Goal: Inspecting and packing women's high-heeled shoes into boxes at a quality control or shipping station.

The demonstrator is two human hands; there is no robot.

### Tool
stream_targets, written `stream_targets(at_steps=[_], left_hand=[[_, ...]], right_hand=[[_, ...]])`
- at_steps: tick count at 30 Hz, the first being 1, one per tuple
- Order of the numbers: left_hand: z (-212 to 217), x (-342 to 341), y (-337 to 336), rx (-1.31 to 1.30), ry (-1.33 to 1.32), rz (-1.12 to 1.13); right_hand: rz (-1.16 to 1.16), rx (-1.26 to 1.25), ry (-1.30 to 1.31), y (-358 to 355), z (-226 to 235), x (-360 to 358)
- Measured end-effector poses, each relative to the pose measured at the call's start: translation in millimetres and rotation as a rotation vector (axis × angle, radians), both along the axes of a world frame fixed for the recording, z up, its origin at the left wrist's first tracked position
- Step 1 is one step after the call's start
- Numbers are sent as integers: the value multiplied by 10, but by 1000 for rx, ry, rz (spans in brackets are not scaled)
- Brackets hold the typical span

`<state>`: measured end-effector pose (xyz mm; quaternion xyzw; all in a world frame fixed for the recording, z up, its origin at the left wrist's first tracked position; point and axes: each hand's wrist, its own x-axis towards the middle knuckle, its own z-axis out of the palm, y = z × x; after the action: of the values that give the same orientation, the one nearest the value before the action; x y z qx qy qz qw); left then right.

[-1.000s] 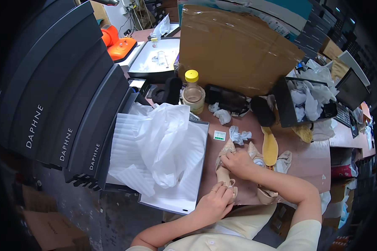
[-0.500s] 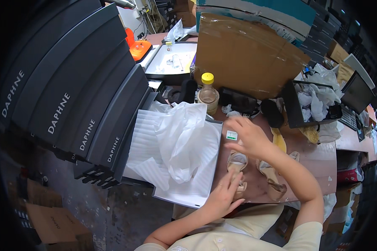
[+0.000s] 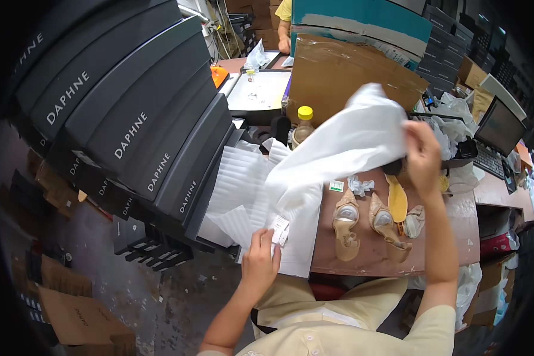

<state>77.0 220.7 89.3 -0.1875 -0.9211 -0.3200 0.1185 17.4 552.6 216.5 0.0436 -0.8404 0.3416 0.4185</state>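
- Two hands hold one thing: a white, soft, thin foam-like sheet bag (image 3: 344, 148), stretched on a slant above the brown work table (image 3: 445, 249). Its long axis runs from low near the person up and away to the far right.
- The left hand (image 3: 261, 264) pinches the bag's low corner at the table's near left edge, fingers closed on it beside a small white tag (image 3: 279, 230).
- The right hand (image 3: 422, 155) is raised above the table's far right part, fingers clamped on the bag's upper edge.
- Under the stretched bag, on the table, lie a pair of beige open-toed sandals (image 3: 362, 222), side by side, nearer the right hand.
- Just right of them lies a yellow insole (image 3: 397, 202); white crumpled paper wads (image 3: 359, 185) sit just beyond.
- Left of the table a stack of white ribbed foam sheets (image 3: 243, 184) lies below the bag; a yellow-capped bottle (image 3: 304, 124) stands behind it.
- Dark grey shoeboxes (image 3: 130, 118) lean in a row further left.
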Motion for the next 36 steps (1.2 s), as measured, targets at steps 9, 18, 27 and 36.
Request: stream_targets(at_steps=[9,18,27,36], left_hand=[[-267,-649,317,-608,-415,-263],[-193,-444,654,349,176,-87],[-233,-225,767,-237,384,-838],[-479,-329,273,-487,-123,-253]], right_hand=[[-463,641,-461,544,-421,738],[162,480,-311,-515,-391,524],[183,908,-468,-1315,-804,60],[-111,-5,-197,283,-562,117]])
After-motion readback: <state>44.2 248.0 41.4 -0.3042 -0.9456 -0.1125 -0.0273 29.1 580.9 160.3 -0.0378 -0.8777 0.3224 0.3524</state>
